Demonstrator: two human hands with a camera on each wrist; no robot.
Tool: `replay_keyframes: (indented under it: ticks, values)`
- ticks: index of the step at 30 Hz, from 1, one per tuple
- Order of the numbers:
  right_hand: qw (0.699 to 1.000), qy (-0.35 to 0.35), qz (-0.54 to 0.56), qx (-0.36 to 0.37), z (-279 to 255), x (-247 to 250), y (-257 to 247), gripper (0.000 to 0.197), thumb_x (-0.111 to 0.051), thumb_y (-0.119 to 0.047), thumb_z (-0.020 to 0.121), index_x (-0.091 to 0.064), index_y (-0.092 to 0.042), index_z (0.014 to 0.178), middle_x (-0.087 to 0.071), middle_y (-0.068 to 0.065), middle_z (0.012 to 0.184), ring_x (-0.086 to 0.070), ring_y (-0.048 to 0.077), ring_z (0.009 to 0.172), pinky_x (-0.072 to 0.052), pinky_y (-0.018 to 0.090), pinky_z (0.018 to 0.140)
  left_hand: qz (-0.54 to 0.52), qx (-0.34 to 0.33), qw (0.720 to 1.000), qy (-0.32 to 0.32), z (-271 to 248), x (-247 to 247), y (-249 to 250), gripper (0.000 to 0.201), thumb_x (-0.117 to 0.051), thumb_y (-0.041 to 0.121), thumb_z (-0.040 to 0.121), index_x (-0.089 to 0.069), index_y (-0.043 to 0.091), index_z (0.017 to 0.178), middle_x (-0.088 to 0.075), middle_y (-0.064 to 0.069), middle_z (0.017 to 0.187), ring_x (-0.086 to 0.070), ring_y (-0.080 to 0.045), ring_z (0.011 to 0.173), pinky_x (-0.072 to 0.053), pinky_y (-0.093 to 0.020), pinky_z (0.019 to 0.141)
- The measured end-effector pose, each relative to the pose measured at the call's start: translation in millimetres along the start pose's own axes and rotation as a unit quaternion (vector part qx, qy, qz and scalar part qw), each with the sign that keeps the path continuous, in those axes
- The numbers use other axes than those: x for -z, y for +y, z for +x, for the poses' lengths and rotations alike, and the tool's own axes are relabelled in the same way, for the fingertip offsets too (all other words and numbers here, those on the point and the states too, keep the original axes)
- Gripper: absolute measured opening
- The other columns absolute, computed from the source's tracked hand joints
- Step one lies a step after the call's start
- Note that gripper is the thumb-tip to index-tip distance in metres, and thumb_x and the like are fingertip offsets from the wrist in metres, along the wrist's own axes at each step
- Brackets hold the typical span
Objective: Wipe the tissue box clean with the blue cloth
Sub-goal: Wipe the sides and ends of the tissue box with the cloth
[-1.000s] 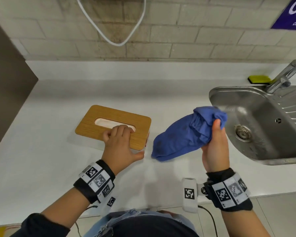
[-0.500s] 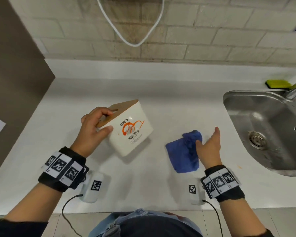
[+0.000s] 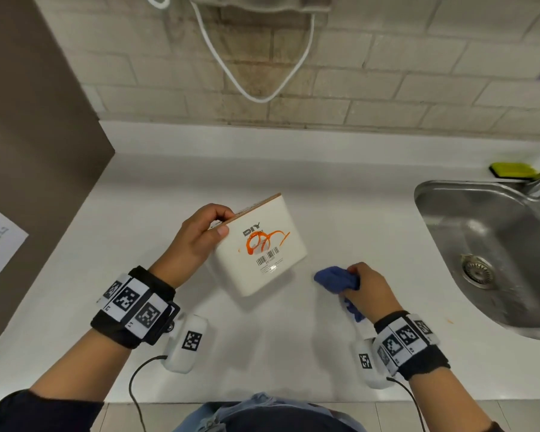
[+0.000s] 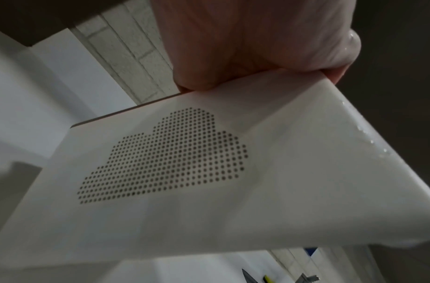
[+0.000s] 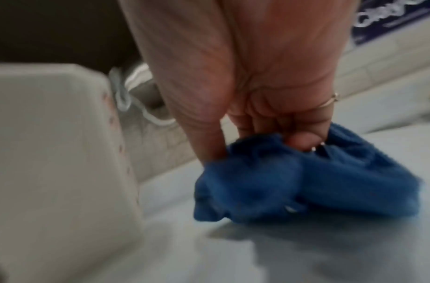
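A left hand (image 3: 197, 241), thumb and fingers clamped on its wood-edged corner, tilts the smooth white tissue box (image 3: 262, 249), orange-smeared, mid-counter (image 3: 156, 194). Just right, a right hand (image 3: 370, 289) bunches the soft blue cloth (image 3: 334, 280) on bare counter before the steel sink (image 3: 468, 219).

1. Tissue box (image 3: 262, 247): white body with rounded corners, wooden lid edge along its far side; tipped up on the counter, bottom face toward the camera, bearing "DIY" lettering, an orange scribble and a barcode label; one side panel carries a cloud-shaped dot pattern (image 4: 165, 159)
2. Blue cloth (image 3: 335, 279): bunched in folds, resting on the counter just right of the box, apart from it
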State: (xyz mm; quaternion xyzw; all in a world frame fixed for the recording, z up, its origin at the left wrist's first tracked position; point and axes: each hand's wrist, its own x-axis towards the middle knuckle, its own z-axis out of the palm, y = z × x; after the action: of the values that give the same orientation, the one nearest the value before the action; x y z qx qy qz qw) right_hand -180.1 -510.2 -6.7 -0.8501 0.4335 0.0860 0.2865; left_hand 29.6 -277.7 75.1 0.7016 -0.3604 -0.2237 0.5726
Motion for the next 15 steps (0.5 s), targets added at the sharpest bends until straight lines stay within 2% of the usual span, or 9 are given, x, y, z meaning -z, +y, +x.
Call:
replay_keyframes:
  ticks: [1,2,5,7,8,10,12,13,15]
  values:
    - [0.992,0.037,0.119,0.015,-7,9,-3,0.025,-0.055,-0.007,0.087,-0.052,-0.002,0.111,-0.063,0.009,0.076,-0.064,0.018,0.064,-0.05,0.016,0.052,-0.002,0.001,1.0,-0.002,1,1,0,0.022,-0.045,0.049,0.067,-0.058,0.04,0.083,-0.061,0.015,0.09,-0.055,-0.011,0.086,-0.04,-0.028,0.071]
    - [0.973,0.085,0.211,0.039,-16,20,-9,0.016,-0.052,-0.007,0.089,-0.054,-0.004,0.105,-0.06,0.006,0.07,-0.063,0.019,0.061,-0.045,0.016,0.047,-0.003,0.001,1.0,-0.004,1,2,-1,0.024,-0.045,0.049,0.068,-0.058,0.038,0.084,-0.061,0.011,0.091,-0.056,-0.012,0.086,-0.04,-0.029,0.072]
    - [0.894,0.184,0.385,0.138,-36,46,-39,0.009,-0.05,-0.022,0.091,-0.054,-0.014,0.092,-0.056,0.005,0.075,-0.055,0.025,0.077,-0.041,0.025,0.061,-0.007,0.006,1.0,-0.003,5,6,0,0.034,-0.043,0.05,0.068,-0.057,0.027,0.089,-0.061,0.001,0.093,-0.055,-0.015,0.086,-0.039,-0.031,0.073]
    - [0.836,0.193,0.472,0.201,-51,58,-71,0.017,-0.049,-0.041,0.081,-0.051,-0.026,0.088,-0.054,0.007,0.078,-0.052,0.02,0.07,-0.042,0.027,0.061,-0.013,0.018,1.0,-0.003,9,9,0,0.04,-0.042,0.052,0.067,-0.057,0.023,0.09,-0.061,-0.003,0.093,-0.055,-0.017,0.085,-0.039,-0.03,0.072]
    - [0.819,0.192,0.489,0.231,-57,62,-86,0.019,-0.047,-0.044,0.078,-0.049,-0.029,0.089,-0.052,0.006,0.08,-0.05,0.016,0.065,-0.041,0.024,0.059,-0.016,0.025,1.0,-0.004,10,11,0,0.042,-0.042,0.053,0.066,-0.057,0.023,0.09,-0.061,-0.004,0.093,-0.055,-0.016,0.084,-0.039,-0.029,0.071]
    - [0.805,0.194,0.482,0.287,-66,60,-117,0.013,-0.049,-0.035,0.083,-0.046,-0.029,0.094,-0.051,0.001,0.082,-0.052,0.007,0.065,-0.043,0.019,0.059,-0.023,0.041,0.999,-0.005,14,14,-1,0.044,-0.042,0.055,0.063,-0.057,0.023,0.09,-0.061,-0.004,0.092,-0.056,-0.015,0.081,-0.039,-0.028,0.069]
    - [0.81,0.187,0.456,0.317,-69,47,-146,0.012,-0.051,-0.022,0.089,-0.044,-0.025,0.099,-0.051,-0.004,0.088,-0.055,-0.005,0.072,-0.047,0.014,0.06,-0.03,0.052,0.998,-0.006,16,16,-2,0.044,-0.043,0.056,0.062,-0.056,0.024,0.09,-0.061,-0.003,0.091,-0.056,-0.015,0.08,-0.039,-0.028,0.069]
    - [0.818,0.182,0.438,0.327,-68,37,-157,0.013,-0.051,-0.025,0.089,-0.045,-0.026,0.101,-0.053,-0.004,0.095,-0.056,-0.002,0.08,-0.049,0.019,0.063,-0.035,0.054,0.998,-0.006,17,17,-3,0.043,-0.043,0.056,0.062,-0.056,0.025,0.089,-0.061,-0.003,0.091,-0.056,-0.015,0.08,-0.04,-0.028,0.069]
    - [0.845,0.226,0.35,0.336,-63,17,-167,0.023,-0.044,-0.034,0.087,-0.053,-0.026,0.107,-0.055,-0.001,0.11,-0.053,0.012,0.1,-0.046,0.031,0.082,-0.039,0.052,0.998,-0.01,17,18,-4,0.041,-0.043,0.055,0.063,-0.056,0.025,0.089,-0.061,-0.003,0.091,-0.055,-0.013,0.079,-0.04,-0.028,0.07]
